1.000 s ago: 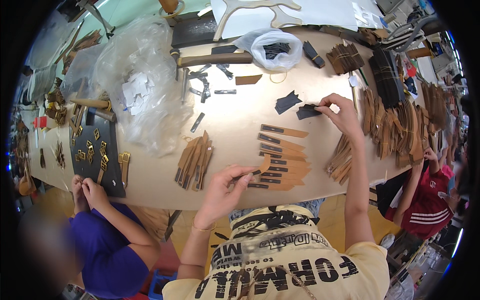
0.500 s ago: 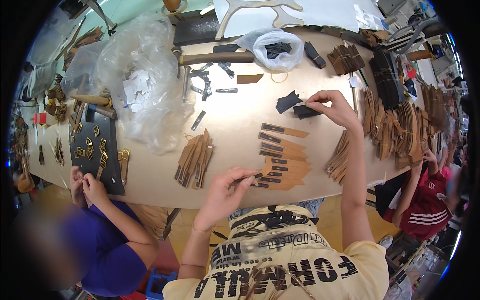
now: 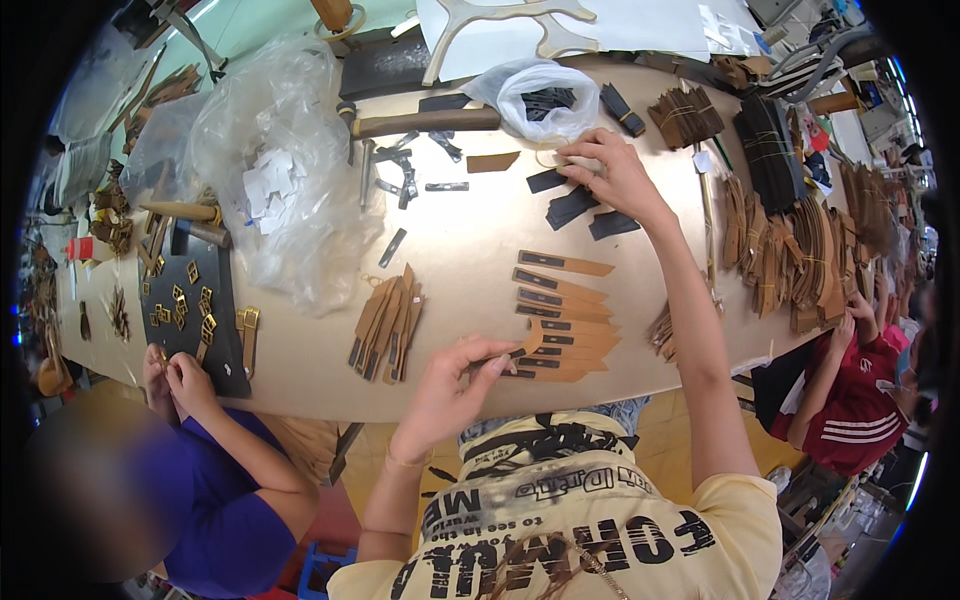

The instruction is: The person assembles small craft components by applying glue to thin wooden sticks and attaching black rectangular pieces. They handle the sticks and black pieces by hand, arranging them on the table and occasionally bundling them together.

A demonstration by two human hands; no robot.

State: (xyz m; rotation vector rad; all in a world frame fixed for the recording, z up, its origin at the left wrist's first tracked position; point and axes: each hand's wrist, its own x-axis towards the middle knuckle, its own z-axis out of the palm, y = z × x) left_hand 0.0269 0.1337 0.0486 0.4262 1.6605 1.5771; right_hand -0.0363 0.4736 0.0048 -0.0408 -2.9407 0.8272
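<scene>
My left hand (image 3: 455, 390) is closed on a tan leather strip (image 3: 534, 337) that curls up from the fingertips, near the table's front edge. Beside it lies a fanned row of tan leather strips (image 3: 570, 305), pointed at the right, each with a small dark piece at its left end. Farther off, my right hand (image 3: 612, 172) hovers with thumb and fingers apart over a few black strips. Its thumb is close to one black strip (image 3: 545, 180); another black strip pair (image 3: 571, 207) and a black strip (image 3: 612, 224) lie just below.
A bundle of tan strips (image 3: 387, 325) lies left of the row. Behind are a hammer (image 3: 425, 122), small dark pieces (image 3: 447, 187) and a white plastic bag (image 3: 540, 105). Banded leather stacks (image 3: 800, 250) crowd the right. A purple-sleeved co-worker (image 3: 230, 490) sits at left.
My right hand has moved up and left, leaving the black strip it pinched on the table. Another black strip now shows at the upper left. The left hand keeps its hold.
</scene>
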